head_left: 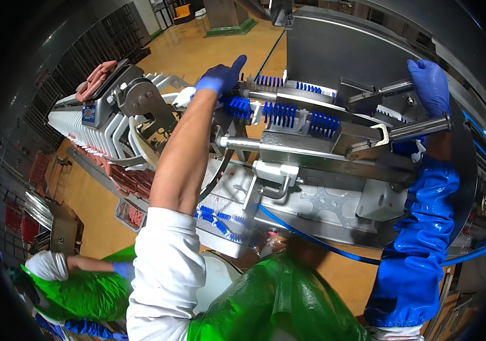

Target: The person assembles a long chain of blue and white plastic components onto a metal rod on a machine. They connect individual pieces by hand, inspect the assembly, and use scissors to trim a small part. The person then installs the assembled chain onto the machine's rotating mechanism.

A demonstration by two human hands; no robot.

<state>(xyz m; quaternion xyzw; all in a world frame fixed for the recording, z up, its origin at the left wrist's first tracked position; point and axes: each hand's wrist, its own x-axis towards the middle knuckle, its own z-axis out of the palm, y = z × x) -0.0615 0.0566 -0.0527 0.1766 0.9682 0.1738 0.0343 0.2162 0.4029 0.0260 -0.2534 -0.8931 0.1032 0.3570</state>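
My left hand, in a blue glove, reaches over the left end of a steel machine. One digit is stretched out; the others are mostly hidden behind the hand. Just beside it are a steel tube and blue toothed belts. My right hand, also in a blue glove, is closed around the end of the far metal lever. A second, nearer lever crosses in front of my right wrist.
To the left, a row of white hooks carries pink sausages. More sausages lie on top of a unit with a small display. A blue hose runs below the machine. Another person in a green apron works at lower left.
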